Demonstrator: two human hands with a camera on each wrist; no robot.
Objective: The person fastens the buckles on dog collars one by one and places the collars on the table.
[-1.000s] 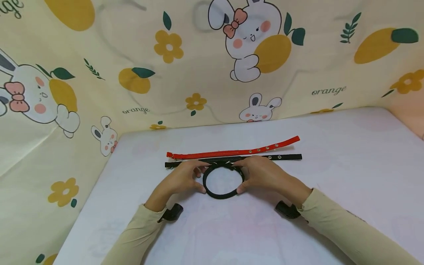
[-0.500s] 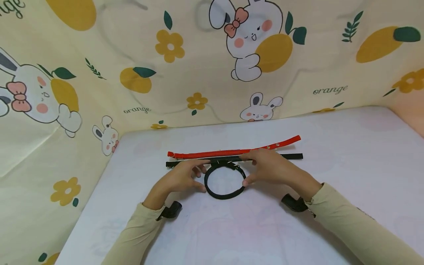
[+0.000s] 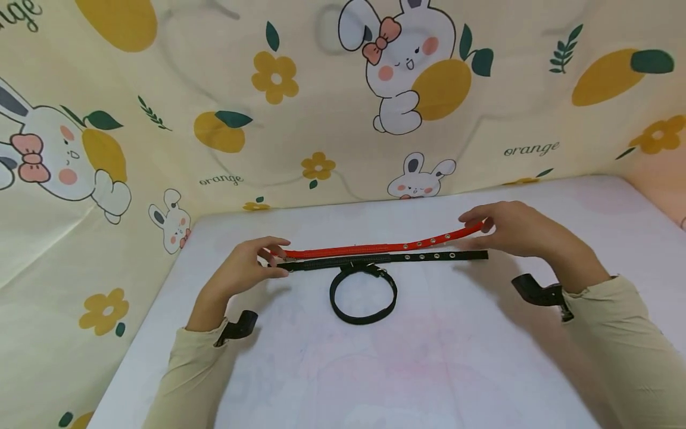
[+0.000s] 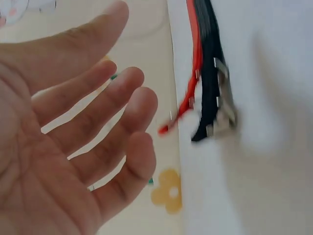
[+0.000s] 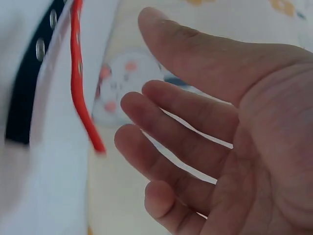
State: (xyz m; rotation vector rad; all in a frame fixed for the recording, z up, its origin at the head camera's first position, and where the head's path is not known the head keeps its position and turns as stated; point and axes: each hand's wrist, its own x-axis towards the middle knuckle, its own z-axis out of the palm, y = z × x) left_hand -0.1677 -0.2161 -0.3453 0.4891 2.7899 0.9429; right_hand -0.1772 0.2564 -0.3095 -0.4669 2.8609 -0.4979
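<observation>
A red collar strap (image 3: 364, 250) with metal eyelets lies stretched across the table, its right end bent away. Just nearer lies a straight black collar strap (image 3: 429, 257), its metal buckle showing at the left end in the left wrist view. Closer still, a second black collar (image 3: 363, 319) is fastened into a ring. My left hand (image 3: 241, 268) hovers at the straps' left ends, fingers parted and holding nothing; its palm (image 4: 54, 142) shows bare. Over the red strap's right tip is my right hand (image 3: 520, 232), fingers loosely bent, apart from the strap in the right wrist view.
The white table (image 3: 343, 375) carries the collars. A cream cloth (image 3: 300, 131) printed with rabbits and oranges hangs behind it and along the left. A black wrist camera (image 3: 240, 326) sits at the left cuff, another wrist camera (image 3: 538, 293) at the right.
Both hands have left the ring-shaped collar and spread outward, the left to the straps' left ends, the right to the red strap's right tip. The collars have stayed in place.
</observation>
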